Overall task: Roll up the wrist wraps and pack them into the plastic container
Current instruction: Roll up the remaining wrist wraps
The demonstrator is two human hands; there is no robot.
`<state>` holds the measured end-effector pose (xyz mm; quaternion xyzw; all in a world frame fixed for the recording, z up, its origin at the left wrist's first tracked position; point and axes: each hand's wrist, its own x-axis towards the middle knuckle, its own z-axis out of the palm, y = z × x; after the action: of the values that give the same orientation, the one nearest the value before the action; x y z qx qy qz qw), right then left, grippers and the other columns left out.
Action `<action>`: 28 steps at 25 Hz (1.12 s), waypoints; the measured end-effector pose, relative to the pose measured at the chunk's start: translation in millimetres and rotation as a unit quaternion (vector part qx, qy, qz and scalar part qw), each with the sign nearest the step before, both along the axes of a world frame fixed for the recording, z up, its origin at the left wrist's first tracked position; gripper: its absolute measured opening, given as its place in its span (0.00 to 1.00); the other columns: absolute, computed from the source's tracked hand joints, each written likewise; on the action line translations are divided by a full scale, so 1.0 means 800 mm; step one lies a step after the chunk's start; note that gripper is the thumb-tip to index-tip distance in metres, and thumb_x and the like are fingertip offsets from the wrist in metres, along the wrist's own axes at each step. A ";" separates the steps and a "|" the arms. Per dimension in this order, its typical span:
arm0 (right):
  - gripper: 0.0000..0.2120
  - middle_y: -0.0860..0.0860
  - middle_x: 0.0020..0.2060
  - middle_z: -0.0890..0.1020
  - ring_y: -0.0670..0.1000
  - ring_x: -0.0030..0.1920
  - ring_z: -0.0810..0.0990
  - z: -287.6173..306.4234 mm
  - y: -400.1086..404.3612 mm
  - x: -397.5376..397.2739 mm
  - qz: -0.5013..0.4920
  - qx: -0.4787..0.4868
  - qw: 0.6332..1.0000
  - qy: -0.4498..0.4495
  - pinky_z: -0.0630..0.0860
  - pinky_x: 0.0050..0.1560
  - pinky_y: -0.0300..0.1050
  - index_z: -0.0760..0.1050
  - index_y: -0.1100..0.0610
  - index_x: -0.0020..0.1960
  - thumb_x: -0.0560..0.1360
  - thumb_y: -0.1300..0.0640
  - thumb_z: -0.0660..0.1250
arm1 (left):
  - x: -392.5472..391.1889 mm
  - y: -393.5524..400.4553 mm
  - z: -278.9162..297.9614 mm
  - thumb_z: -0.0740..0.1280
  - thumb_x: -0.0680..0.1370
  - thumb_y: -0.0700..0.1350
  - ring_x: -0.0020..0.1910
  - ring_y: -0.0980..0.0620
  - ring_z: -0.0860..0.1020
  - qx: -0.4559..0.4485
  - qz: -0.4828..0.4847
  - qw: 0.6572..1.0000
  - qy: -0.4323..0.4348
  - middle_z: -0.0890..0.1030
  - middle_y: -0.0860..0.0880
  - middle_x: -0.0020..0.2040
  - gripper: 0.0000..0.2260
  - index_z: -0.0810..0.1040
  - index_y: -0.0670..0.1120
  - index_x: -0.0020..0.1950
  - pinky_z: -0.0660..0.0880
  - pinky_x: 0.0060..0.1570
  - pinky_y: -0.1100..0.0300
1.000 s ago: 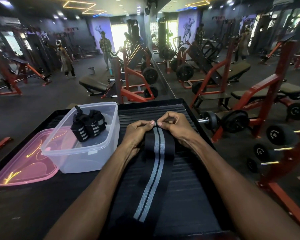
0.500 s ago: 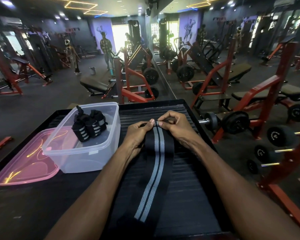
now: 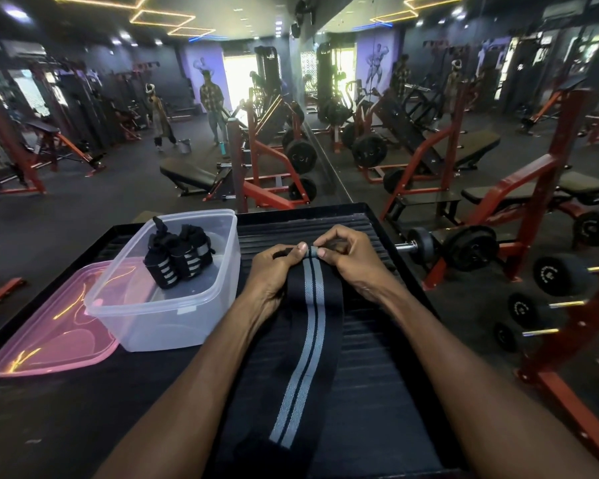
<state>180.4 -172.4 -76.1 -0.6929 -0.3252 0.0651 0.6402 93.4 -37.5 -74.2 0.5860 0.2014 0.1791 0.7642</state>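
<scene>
Setting: a gym floor with red-framed benches and plate-loaded machines is stretching away behind a black ribbed tabletop (image 3: pixel 377 357), which is serving as the work surface.

Item 1, wrist wrap (image 3: pixel 312 326), black with two grey stripes: it is lying flat on the tabletop, its long axis running from the person's body straight out to the hands. Its far end is curling into a small tight roll directly under the fingertips; the unrolled length is trailing back between the forearms.

Item 2, left hand (image 3: pixel 274 267): fingers curled, thumb and fingertips pinching the roll's left side.

Item 3, right hand (image 3: pixel 351 257): fingers curled likewise, pinching the roll's right side. Both hands are sitting equally near the roll, thumbs nearly meeting over the stripes. Judgement: the roll needs turning toward the body, along the strip.

Item 4, plastic container (image 3: pixel 173 323), clear and lidless: standing just left of the wrap, with rolled wraps (image 3: pixel 177 257) already sitting inside it.

Item 5, pink lid (image 3: pixel 49 326): lying flat left of the wrap, beyond the container, partly under it.

Obstructions: nothing is lying between the wrap and the container.
</scene>
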 end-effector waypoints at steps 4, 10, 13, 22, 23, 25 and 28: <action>0.04 0.51 0.41 0.85 0.46 0.45 0.82 -0.005 0.004 0.005 -0.008 -0.005 0.998 0.060 0.79 0.53 0.44 0.82 0.54 0.43 0.77 0.59 0.71 | 0.003 0.004 -0.003 0.74 0.74 0.35 0.56 0.41 0.83 0.070 0.017 0.997 -0.015 0.86 0.43 0.48 0.05 0.86 0.44 0.44 0.77 0.64 0.45; 0.06 0.53 0.43 0.85 0.47 0.45 0.83 -0.002 0.002 0.003 0.012 0.024 0.999 0.018 0.79 0.51 0.40 0.81 0.59 0.46 0.74 0.68 0.72 | 0.002 -0.001 -0.001 0.73 0.77 0.42 0.50 0.41 0.84 -0.029 -0.024 0.999 -0.004 0.85 0.36 0.50 0.10 0.83 0.36 0.53 0.81 0.56 0.47; 0.03 0.52 0.43 0.86 0.49 0.46 0.84 -0.004 0.006 0.005 0.016 0.023 0.997 0.074 0.80 0.51 0.45 0.83 0.55 0.45 0.76 0.61 0.72 | 0.002 0.000 -0.003 0.72 0.77 0.39 0.50 0.42 0.84 0.021 0.016 1.000 -0.008 0.86 0.39 0.49 0.03 0.84 0.41 0.49 0.81 0.56 0.48; 0.08 0.47 0.42 0.85 0.37 0.40 0.83 0.003 0.001 -0.003 0.006 0.018 1.000 0.011 0.77 0.43 0.31 0.84 0.62 0.52 0.75 0.69 0.71 | 0.007 0.004 -0.008 0.73 0.76 0.43 0.53 0.43 0.85 0.028 0.020 0.999 -0.008 0.87 0.41 0.49 0.06 0.85 0.41 0.50 0.79 0.60 0.48; 0.08 0.47 0.40 0.84 0.36 0.36 0.81 0.002 0.001 -0.003 0.015 0.014 0.999 0.031 0.75 0.38 0.29 0.83 0.63 0.54 0.76 0.67 0.70 | 0.007 0.005 -0.008 0.73 0.76 0.41 0.53 0.43 0.84 0.046 0.034 0.998 -0.010 0.87 0.42 0.49 0.03 0.85 0.43 0.48 0.79 0.60 0.48; 0.08 0.48 0.41 0.85 0.37 0.37 0.82 0.003 0.001 -0.004 0.029 0.002 0.997 0.071 0.75 0.39 0.31 0.83 0.61 0.55 0.78 0.61 0.69 | 0.006 0.005 -0.007 0.73 0.76 0.38 0.53 0.45 0.84 0.069 0.054 0.996 -0.016 0.86 0.43 0.49 0.03 0.85 0.44 0.46 0.79 0.60 0.51; 0.07 0.53 0.47 0.87 0.49 0.50 0.85 0.001 0.004 -0.001 0.006 -0.010 0.999 0.031 0.80 0.54 0.43 0.84 0.60 0.53 0.79 0.61 0.68 | 0.006 0.003 -0.006 0.71 0.77 0.36 0.52 0.48 0.83 0.070 0.040 0.996 -0.027 0.86 0.45 0.48 0.04 0.84 0.44 0.47 0.79 0.59 0.55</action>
<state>179.3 -169.4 -75.1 -0.6954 -0.3082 0.0937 0.6424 98.3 -35.2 -79.3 0.6239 0.1910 0.2393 0.7190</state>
